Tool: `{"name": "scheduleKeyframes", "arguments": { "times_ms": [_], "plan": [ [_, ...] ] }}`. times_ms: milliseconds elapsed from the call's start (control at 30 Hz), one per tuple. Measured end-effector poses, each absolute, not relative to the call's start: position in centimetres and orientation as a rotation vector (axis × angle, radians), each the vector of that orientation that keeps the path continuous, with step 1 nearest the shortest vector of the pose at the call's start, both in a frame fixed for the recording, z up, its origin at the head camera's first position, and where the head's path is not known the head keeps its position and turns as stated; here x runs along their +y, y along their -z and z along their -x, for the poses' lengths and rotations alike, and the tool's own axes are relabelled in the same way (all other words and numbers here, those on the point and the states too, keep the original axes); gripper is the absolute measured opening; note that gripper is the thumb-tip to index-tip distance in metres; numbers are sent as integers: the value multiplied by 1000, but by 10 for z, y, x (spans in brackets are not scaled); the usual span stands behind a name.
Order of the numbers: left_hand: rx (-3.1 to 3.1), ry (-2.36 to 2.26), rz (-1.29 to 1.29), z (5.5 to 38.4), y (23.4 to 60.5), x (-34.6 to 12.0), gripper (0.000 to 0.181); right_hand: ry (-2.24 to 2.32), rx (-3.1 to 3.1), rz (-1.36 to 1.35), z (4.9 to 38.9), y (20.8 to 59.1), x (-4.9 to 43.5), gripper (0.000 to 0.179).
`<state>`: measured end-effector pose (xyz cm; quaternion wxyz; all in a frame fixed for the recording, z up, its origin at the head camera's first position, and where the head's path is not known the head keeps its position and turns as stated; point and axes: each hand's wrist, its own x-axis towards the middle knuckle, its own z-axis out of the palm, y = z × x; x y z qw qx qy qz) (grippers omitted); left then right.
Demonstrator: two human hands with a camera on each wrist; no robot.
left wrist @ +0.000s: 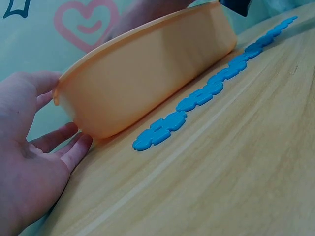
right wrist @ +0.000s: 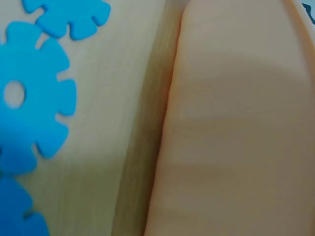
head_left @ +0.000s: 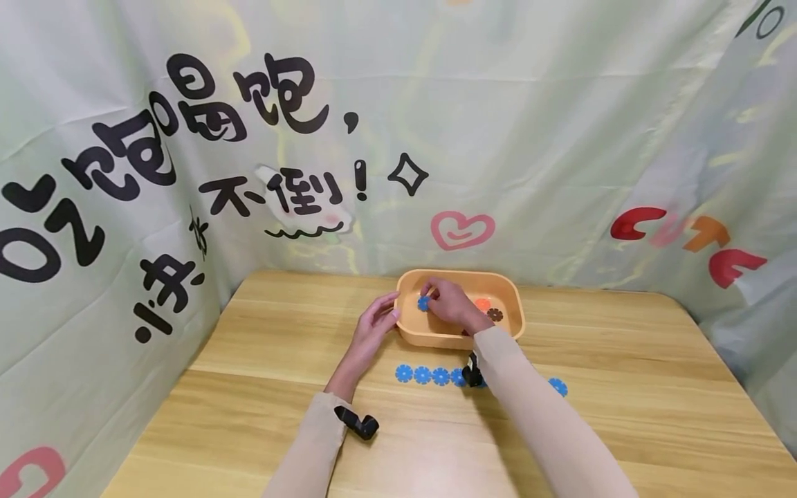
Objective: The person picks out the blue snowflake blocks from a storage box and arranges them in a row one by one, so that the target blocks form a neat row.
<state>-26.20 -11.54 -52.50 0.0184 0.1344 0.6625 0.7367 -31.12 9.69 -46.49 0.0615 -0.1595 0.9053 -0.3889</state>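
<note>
My right hand (head_left: 451,303) reaches into the orange plastic bin (head_left: 436,340) and pinches a blue snowflake disc (head_left: 423,303) near its left end. An orange-red disc (head_left: 482,304) and a brown disc (head_left: 495,315) lie in the bin to the right of that hand. My left hand (head_left: 372,325) rests its fingers against the bin's left end, fingertips at the rim and lower wall in the left wrist view. In front of the bin runs a row of blue snowflake discs (head_left: 441,375), partly hidden by my right forearm. The right wrist view shows only the bin wall (right wrist: 236,123) and blue discs (right wrist: 44,98).
Right of my right sleeve, another blue disc (head_left: 557,387) lies on the wooden table (head_left: 635,387). A printed curtain (head_left: 560,173) hangs close behind the bin and along both sides of the table. Each wrist carries a small black camera.
</note>
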Motion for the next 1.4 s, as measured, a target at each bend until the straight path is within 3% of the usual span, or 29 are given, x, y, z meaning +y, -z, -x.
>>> {"name": "scheduleKeyframes", "arguments": {
  "times_ms": [533,1400],
  "plan": [
    [2083,-2264,-387,266,518,-115,47,1346,2709,552,291,435,115,17],
    [2078,-2278,-362,262,525,-115,43,1582,2753,590,213,416,168,20]
  ]
}}
